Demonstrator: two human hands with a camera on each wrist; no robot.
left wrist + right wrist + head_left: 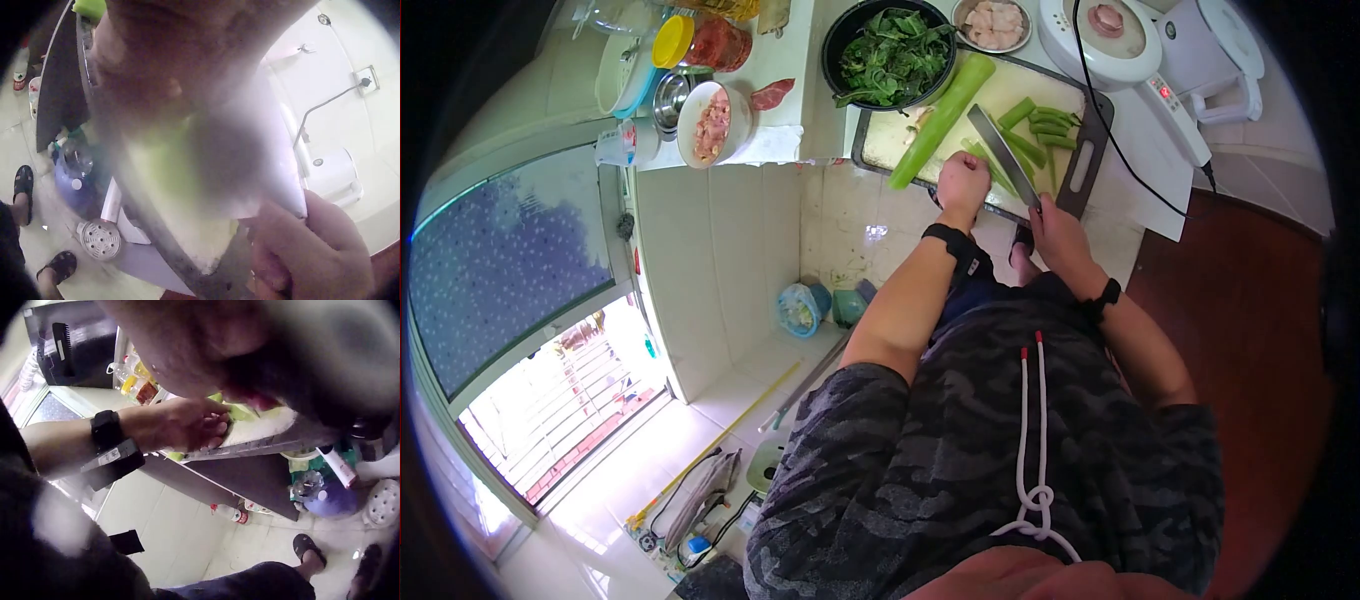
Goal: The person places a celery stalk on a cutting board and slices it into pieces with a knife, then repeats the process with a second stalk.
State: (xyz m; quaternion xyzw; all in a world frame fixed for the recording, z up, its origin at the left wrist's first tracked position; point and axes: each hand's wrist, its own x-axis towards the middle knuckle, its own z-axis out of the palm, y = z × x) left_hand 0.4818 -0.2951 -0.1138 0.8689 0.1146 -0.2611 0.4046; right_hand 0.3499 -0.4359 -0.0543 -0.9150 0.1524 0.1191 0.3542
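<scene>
My right hand (1060, 240) grips the handle of a knife (1003, 158), whose blade lies slantwise over cut green stalk pieces (1025, 150) on the cutting board (880, 140). Just left of the blade, my left hand (965, 182) has its fingers curled at a green piece at the board's near edge; the hand partly hides it. A long, thick green stalk (940, 125) lies uncut on the board's left side. In the left wrist view, the right hand (312, 250) is by the blurred blade. In the right wrist view, the left hand (187, 425) shows curled fingers.
A black bowl of leafy greens (895, 60) and a dish of pale meat (993, 24) stand behind the board. A white appliance (1100, 45) and black cable (1115, 150) are at right. A bowl of meat pieces (715, 125) and a red-filled jar (720, 45) stand at left.
</scene>
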